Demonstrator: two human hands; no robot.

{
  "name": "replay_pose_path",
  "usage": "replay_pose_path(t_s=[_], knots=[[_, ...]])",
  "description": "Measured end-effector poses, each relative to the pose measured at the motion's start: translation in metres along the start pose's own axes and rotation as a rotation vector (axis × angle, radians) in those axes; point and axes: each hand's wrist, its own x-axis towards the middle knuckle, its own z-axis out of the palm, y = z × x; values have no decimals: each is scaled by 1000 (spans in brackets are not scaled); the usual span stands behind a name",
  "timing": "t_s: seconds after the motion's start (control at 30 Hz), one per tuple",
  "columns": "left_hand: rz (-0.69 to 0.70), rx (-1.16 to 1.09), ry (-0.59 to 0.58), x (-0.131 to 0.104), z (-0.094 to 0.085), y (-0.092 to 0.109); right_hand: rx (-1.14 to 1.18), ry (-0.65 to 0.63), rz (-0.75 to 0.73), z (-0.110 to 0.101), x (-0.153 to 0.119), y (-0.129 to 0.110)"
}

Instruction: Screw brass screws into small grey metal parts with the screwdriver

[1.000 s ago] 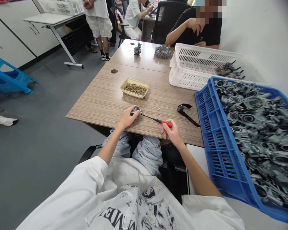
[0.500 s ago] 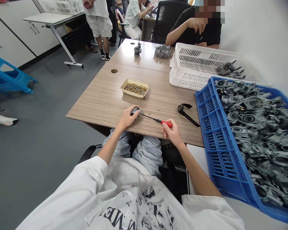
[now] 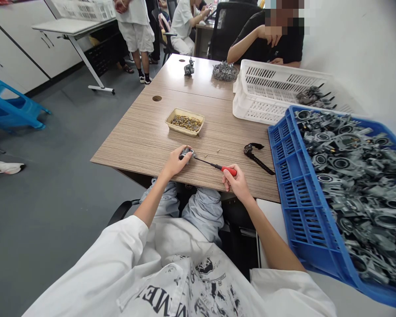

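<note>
Near the front edge of the table, my left hand is closed around a small grey metal casting, which looks like a carburetor body and is partly hidden by the fingers. My right hand grips the red handle of a screwdriver. Its thin dark shaft points left, and the tip meets the casting's right side. Two small brass screws lie on the wood just beyond the shaft. Behind my hands sits a cream tray filled with brass-coloured screws.
A black wristwatch lies right of the screws. The blue crate at right is heaped with castings; a white crate stands behind it. Farther back are one casting and a bowl of grey parts. A person sits opposite.
</note>
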Motion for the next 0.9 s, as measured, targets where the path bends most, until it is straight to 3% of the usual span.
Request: replay_pose_path(t_s=[0.9], knots=[[-19, 11, -7, -1, -1, 4, -9, 3, 1, 1, 0, -2]])
